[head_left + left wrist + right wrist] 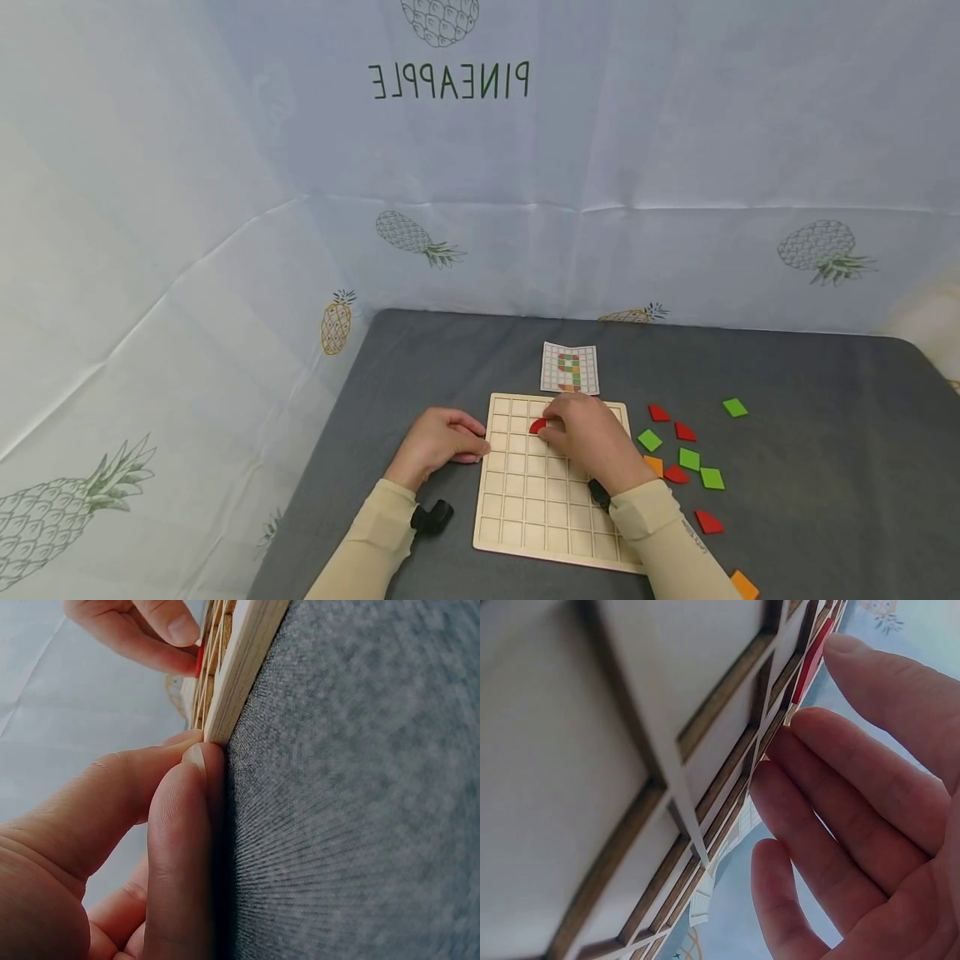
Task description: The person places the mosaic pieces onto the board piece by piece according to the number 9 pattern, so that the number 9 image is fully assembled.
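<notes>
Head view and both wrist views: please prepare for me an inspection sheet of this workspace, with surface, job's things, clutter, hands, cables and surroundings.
Surface: dark grey tabletop.
Job's things: wooden grid board; pattern card beyond it; loose red tiles, green tiles and orange tiles to its right.
Clutter: nothing seen besides those tiles.
Hands: left hand holds the board's left edge; right hand pinches a red tile at the board's far part.
Cables: nothing seen; black wrist devices worn.
Surroundings: pale cloth, pineapple print, mirrored lettering.
</notes>
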Motion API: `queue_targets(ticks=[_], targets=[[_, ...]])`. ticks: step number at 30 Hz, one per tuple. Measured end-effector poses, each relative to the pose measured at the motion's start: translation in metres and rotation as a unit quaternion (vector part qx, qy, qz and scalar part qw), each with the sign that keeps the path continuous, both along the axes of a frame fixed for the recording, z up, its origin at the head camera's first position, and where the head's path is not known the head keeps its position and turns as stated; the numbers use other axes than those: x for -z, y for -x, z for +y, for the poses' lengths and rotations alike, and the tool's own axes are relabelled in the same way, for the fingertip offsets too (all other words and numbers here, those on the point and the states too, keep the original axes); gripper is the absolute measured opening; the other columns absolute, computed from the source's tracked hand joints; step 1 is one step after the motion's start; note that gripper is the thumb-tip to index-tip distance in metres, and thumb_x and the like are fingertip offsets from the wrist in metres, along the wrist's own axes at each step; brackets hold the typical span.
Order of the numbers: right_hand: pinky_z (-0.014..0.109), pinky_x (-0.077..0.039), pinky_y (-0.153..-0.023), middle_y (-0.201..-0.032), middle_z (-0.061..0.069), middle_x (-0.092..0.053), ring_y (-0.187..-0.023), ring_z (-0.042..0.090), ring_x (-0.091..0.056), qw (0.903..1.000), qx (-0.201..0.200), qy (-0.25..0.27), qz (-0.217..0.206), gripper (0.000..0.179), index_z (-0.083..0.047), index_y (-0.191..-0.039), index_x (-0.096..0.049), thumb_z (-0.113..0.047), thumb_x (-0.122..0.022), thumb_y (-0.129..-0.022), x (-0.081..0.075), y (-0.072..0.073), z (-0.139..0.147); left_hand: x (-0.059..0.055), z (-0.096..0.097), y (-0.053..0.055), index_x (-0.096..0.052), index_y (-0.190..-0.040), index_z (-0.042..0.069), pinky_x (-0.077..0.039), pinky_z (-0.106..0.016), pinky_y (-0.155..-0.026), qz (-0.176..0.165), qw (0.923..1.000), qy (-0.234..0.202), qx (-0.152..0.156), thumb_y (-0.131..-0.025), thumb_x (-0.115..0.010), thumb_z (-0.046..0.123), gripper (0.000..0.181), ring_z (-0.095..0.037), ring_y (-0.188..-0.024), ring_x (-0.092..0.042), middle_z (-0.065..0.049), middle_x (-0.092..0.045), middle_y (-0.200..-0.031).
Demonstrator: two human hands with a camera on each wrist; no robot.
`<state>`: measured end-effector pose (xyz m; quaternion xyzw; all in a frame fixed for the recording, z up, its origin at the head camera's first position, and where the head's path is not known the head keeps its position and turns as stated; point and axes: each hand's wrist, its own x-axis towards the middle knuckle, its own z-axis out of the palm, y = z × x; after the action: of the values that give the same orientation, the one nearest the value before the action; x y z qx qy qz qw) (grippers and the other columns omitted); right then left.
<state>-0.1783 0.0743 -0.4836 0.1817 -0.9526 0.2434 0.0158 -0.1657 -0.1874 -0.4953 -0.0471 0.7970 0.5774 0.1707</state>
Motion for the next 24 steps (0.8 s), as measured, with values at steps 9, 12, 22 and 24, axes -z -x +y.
queue_targets(ticks=[9, 12, 22, 24], targets=[[0.038, -0.063, -0.087, -0.099, -0.003, -0.079, -0.095, 0.02, -0.072, 1.0, 0.003, -0.002, -0.008, 0.012, -0.012, -0.102, -0.083, -0.015, -0.088, -0.091, -0.002, -0.003, -0.001, 0.002, 0.0, -0.001, -0.08, -0.103, 0.003, -0.068, -0.031, -0.075, 0.0, 1.0, 0.003, 0.0, -0.08, -0.095, 0.01, 0.028, -0.016, -0.075, -0.078, -0.009, -0.081, -0.086], [0.04, -0.064, -0.09, -0.105, 0.0, -0.081, -0.11, 0.024, -0.075, 0.9999, -0.007, 0.013, -0.007, 0.014, -0.011, -0.105, -0.083, -0.015, -0.087, -0.092, -0.006, -0.004, 0.001, 0.001, -0.003, -0.004, -0.08, -0.102, 0.003, -0.068, -0.031, -0.074, -0.004, 0.9999, 0.011, -0.01, -0.08, -0.095, 0.01, 0.028, -0.015, -0.074, -0.077, -0.008, -0.08, -0.084], [0.057, -0.063, -0.096, -0.128, 0.014, -0.076, -0.118, 0.038, -0.072, 0.9974, 0.069, 0.016, 0.01, 0.029, -0.008, -0.122, -0.081, -0.02, -0.084, -0.096, -0.031, -0.011, 0.104, 0.0, 0.001, -0.005, -0.08, -0.101, 0.004, -0.067, -0.031, -0.073, -0.012, 0.9996, 0.026, -0.007, -0.079, -0.096, 0.013, 0.029, -0.014, -0.073, -0.076, -0.007, -0.078, -0.082], [0.06, -0.062, -0.096, -0.132, 0.018, -0.074, -0.121, 0.043, -0.07, 0.9949, 0.1, 0.015, 0.002, 0.032, -0.006, -0.126, -0.079, -0.022, -0.083, -0.097, -0.031, -0.013, 0.134, -0.001, 0.004, -0.003, -0.08, -0.102, 0.004, -0.067, -0.031, -0.074, -0.013, 0.9996, 0.025, -0.005, -0.079, -0.096, 0.013, 0.03, -0.014, -0.073, -0.075, -0.007, -0.078, -0.082]])
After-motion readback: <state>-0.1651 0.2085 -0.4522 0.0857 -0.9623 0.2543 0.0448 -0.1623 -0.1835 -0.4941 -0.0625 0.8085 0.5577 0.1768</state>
